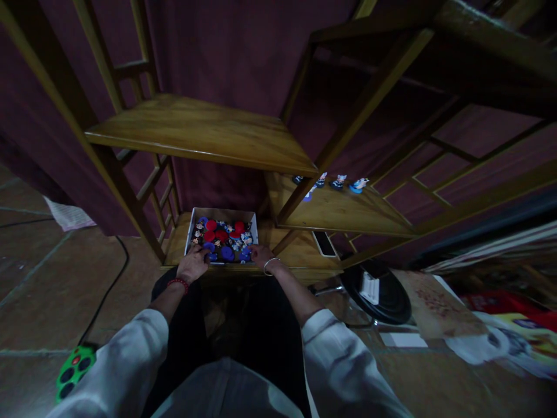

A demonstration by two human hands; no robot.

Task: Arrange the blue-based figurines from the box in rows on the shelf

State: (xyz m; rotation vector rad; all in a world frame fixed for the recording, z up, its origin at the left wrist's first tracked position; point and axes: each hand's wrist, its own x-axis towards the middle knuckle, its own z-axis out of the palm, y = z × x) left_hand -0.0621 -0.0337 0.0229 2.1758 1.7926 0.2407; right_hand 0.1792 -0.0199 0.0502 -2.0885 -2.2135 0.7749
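Note:
A white box [190, 231] on the lowest wooden shelf holds several small figurines with red and blue round bases. My left hand [194, 263] is at the box's near left corner, its fingers closed by a blue piece [211, 254]; what they grip is too small to make out. At the near right corner is my right hand [262, 255], fingers pinched beside another blue piece [245, 253]; whether it is held cannot be told. A dark blue round base [227, 253] lies between the hands.
Several figurines [338, 182] stand on the middle right shelf [343, 212]. A phone [324, 244] lies on the low shelf at right. A round black stool [376, 293] stands right, a green device [75, 371] lower left. Wooden posts frame the shelves.

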